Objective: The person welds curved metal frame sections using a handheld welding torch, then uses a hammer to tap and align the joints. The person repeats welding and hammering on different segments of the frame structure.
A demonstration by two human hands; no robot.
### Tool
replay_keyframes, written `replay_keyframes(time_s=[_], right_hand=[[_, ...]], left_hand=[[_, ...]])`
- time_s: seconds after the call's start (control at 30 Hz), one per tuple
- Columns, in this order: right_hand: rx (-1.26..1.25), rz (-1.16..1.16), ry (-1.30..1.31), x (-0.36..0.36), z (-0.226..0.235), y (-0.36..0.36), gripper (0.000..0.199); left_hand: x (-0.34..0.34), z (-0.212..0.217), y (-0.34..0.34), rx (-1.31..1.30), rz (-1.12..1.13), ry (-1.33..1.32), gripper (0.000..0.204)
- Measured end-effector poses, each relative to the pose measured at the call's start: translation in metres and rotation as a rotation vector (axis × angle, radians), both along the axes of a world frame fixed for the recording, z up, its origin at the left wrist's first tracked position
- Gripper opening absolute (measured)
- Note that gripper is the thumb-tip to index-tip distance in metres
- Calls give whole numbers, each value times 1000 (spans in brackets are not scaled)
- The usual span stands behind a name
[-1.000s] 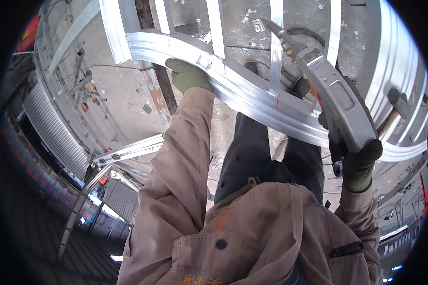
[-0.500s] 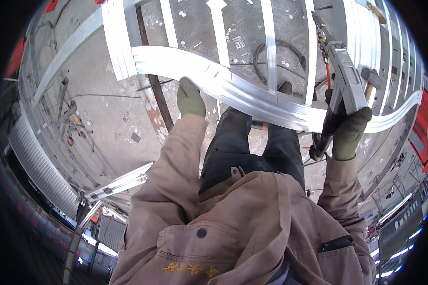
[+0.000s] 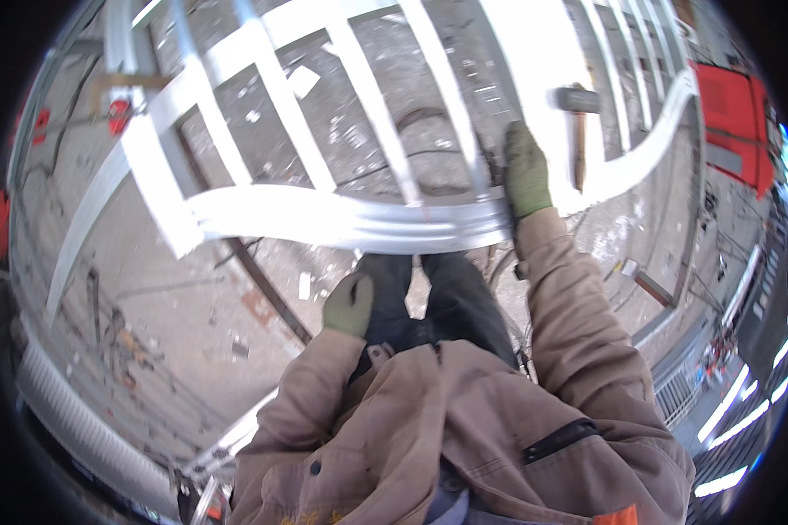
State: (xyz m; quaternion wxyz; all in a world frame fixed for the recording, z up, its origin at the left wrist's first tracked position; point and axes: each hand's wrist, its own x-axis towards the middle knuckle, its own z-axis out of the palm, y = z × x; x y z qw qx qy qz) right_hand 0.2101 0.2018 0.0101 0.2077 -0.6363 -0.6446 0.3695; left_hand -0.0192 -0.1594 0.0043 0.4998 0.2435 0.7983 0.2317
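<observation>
At centre right, the gloved right hand [image 3: 527,171] lies flat on the metal rail [image 3: 341,219], steadying it; the left hand [image 3: 350,304] hangs loosely curled and empty by the thigh.

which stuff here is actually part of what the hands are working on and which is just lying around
In hand:
right hand on the curved metal rail
left hand off it, by the thigh

Lying about:
hammer
red cloth
floor debris

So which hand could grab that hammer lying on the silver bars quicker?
Probably the right hand. It rests on the metal rail right beside the hammer. The left hand is lower down, by the dark trousers, apart from the frame.
</observation>
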Motion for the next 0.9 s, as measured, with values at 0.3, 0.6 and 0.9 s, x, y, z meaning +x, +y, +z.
replay_keyframes(time_s=[0.3,0.6,0.9], right_hand=[[63,-119,284,41,76,-6,64],[159,-436,380,195,72,86,77],[128,-389,415,261,0,119,61]], left_hand=[[28,-8,6,-2,-24,11,46],[92,24,53,47,-82,-37,39],[131,20,38,-26,-118,-14,40]])
